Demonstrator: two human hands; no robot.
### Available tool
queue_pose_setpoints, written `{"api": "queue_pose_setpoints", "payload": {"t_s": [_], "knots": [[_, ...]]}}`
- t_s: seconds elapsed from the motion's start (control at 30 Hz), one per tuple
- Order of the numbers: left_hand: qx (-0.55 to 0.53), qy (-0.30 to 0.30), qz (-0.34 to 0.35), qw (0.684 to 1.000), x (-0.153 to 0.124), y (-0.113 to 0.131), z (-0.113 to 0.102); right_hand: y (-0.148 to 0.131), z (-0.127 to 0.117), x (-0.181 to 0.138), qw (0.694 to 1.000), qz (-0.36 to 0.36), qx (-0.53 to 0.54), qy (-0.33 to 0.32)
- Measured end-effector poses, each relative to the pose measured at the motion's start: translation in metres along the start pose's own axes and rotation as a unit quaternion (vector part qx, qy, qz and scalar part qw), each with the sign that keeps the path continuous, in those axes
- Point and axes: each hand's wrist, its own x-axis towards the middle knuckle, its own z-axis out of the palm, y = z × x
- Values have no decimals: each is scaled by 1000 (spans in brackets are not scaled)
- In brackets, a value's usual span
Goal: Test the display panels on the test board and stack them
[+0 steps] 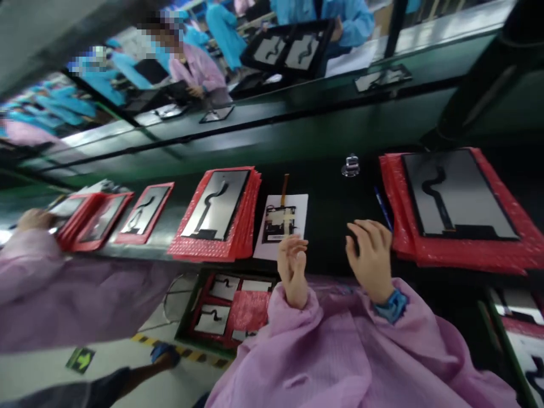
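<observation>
My left hand (293, 269) hovers at the table's front edge with loosely bent fingers, apart and holding nothing. Just beyond it lies a white sheet (301, 212) with a black circuit part (279, 224) and an orange flex cable (284, 187) on it. My right hand (373, 258) is raised over the dark table, thumb away from the curved fingers, with nothing in it. To its right, a display panel (463, 192) with a black flex cable rests on a stack of red bubble-wrap sleeves (480, 252). A blue pen (383, 208) lies beside that stack.
Left of the sheet, another display panel (216, 204) tops red sleeves. A small shiny metal object (351, 165) sits at the back. Below the edge stands a bin of panels (187, 317). A co-worker's hand (36, 220) is at far left; a dark post (471, 85) rises back right.
</observation>
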Motion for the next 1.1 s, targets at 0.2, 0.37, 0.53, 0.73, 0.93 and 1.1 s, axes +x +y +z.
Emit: {"api": "queue_pose_setpoints", "payload": {"t_s": [0.2, 0.37, 0.53, 0.73, 0.93, 1.1], "knots": [[18, -243, -136, 960, -7, -11, 44, 54, -42, -28, 969, 122, -166, 139], [-22, -396, -168, 902, -7, -20, 96, 85, -43, -31, 959, 137, -199, 149], [-26, -428, -222, 876, -6, -27, 135, 87, -50, -27, 960, 136, -174, 174], [-39, -401, -316, 859, 6, -33, 163, 58, -51, -24, 977, 67, -141, 142], [-54, -362, -346, 864, 15, -32, 162, 30, -49, -27, 985, -19, -143, 95], [-108, -302, -361, 875, 27, -2, 112, 23, -71, -32, 980, 38, -135, 144]]}}
